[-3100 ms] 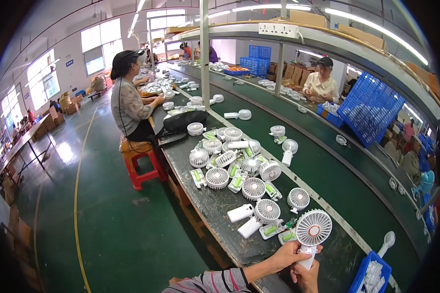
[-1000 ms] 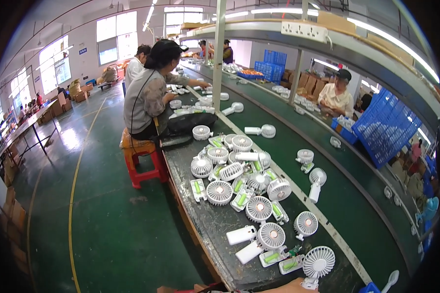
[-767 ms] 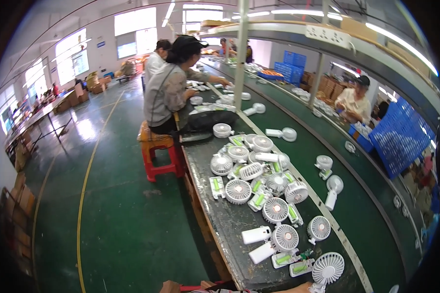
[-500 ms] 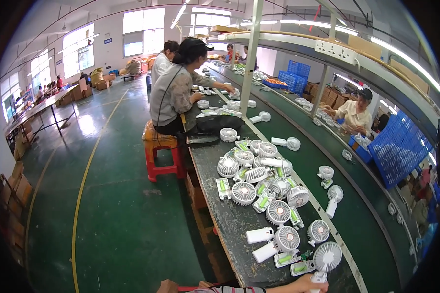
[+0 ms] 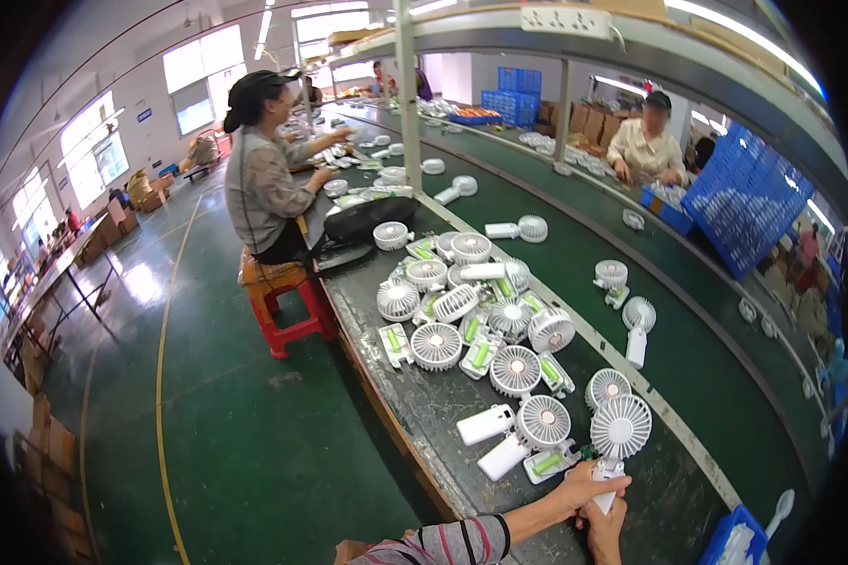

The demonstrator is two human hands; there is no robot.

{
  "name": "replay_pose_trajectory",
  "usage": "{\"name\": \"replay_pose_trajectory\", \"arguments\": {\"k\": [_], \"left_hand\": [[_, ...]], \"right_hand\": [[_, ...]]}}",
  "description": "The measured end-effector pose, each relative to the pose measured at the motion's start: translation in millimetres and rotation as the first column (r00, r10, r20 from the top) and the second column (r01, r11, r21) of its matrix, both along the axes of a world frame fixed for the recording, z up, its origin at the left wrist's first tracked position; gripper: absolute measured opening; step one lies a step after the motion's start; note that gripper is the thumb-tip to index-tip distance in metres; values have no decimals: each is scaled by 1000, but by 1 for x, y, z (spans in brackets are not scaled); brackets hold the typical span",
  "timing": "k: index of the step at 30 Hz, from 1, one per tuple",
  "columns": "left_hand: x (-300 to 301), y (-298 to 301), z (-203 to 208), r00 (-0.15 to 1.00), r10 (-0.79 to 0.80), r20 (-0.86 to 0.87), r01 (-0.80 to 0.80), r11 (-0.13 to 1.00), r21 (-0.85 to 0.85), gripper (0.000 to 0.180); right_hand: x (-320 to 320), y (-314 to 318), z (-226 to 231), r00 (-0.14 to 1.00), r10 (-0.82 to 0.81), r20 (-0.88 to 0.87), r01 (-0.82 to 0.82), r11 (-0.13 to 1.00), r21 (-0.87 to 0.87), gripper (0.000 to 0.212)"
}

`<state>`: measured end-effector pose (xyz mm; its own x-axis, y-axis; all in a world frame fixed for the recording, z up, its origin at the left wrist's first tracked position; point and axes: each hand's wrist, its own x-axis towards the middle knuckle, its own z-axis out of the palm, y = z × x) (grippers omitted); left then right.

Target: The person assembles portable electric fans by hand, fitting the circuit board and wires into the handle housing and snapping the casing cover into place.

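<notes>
A white handheld fan (image 5: 622, 426) with a round slatted head stands tilted up at the near end of the bench. My left hand (image 5: 579, 488), below a striped sleeve, is closed round its handle. From below, my right hand (image 5: 604, 535) grips the handle's lower end, partly hidden behind it. Right behind the held fan is another round fan head (image 5: 607, 388). Left of my hands lie a fan with a copper-coloured centre (image 5: 543, 421), white handle shells (image 5: 485, 426) and an opened handle with a green battery (image 5: 547, 463).
Several fans and opened handles (image 5: 481, 353) heap along the dark bench (image 5: 386, 325). A green conveyor belt (image 5: 575, 282) runs at right, with scattered fans. A blue bin (image 5: 737, 537) stands near right. One co-worker (image 5: 264, 179) sits on a red stool (image 5: 287, 315); another (image 5: 648, 146) works across the belt.
My right hand has come into view and taken hold of the fan's handle together with my left. The fan has moved slightly up, and the whole view has shifted to the right.
</notes>
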<state>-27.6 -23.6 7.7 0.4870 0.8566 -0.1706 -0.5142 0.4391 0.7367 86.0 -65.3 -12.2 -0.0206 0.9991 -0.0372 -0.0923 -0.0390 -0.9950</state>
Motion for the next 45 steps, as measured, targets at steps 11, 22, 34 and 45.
{"name": "replay_pose_trajectory", "arguments": {"k": [11,22,34,45], "left_hand": [[-6,28,3,1000,-2,-12,3,998,66,31],[6,20,-8,999,-28,-26,31,991,129,48],[9,13,-2,989,-111,97,101,989,105,72],[4,11,1,992,41,-121,-18,982,185,62]], "right_hand": [[0,20,13,914,-73,399,41,995,90,40],[10,9,-2,920,-207,333,104,948,302,52],[30,15,11,966,168,-196,-191,976,-104,26],[23,14,-6,511,282,-812,-510,860,-22,43]]}}
